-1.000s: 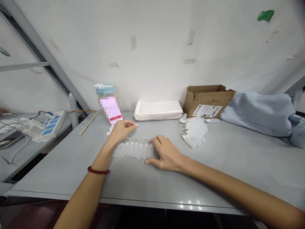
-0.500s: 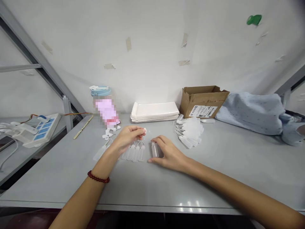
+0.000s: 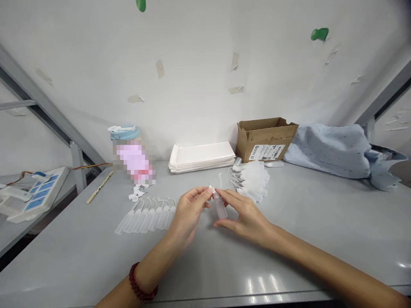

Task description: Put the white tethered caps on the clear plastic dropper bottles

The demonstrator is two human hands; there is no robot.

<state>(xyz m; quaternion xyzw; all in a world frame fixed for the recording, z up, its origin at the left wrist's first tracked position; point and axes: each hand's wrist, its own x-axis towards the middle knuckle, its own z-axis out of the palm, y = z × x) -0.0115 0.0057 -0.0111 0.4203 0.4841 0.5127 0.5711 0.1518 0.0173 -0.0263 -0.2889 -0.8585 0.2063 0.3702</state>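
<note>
My left hand [image 3: 192, 211] pinches a small white cap [image 3: 211, 189] at the neck of a clear plastic bottle [image 3: 221, 208]. Thumb and fingers of my right hand [image 3: 248, 214] close around that same bottle, which leans slightly, its top tipped to the left. Whether the cap is seated on the neck I cannot tell. Left of my hands lies a row of several similar bottles [image 3: 146, 220] with thin curved strands at their tops. Beyond my right hand, more bottles [image 3: 253, 179] are fanned out in a heap. Several loose white caps [image 3: 136, 193] lie at the left back.
Behind my hands is a stack of white paper sheets or envelopes [image 3: 202, 156]. An open cardboard box [image 3: 266, 139] and a light blue cloth [image 3: 330, 149] stand at the back right. Leftward are a flat stick [image 3: 99, 188], a pixelated item with blue lid [image 3: 125, 132], and a power strip [image 3: 45, 196].
My left hand has brought the cap rightward and down to the bottle's neck. My right hand has closed in on the bottle. The camera view has shifted.
</note>
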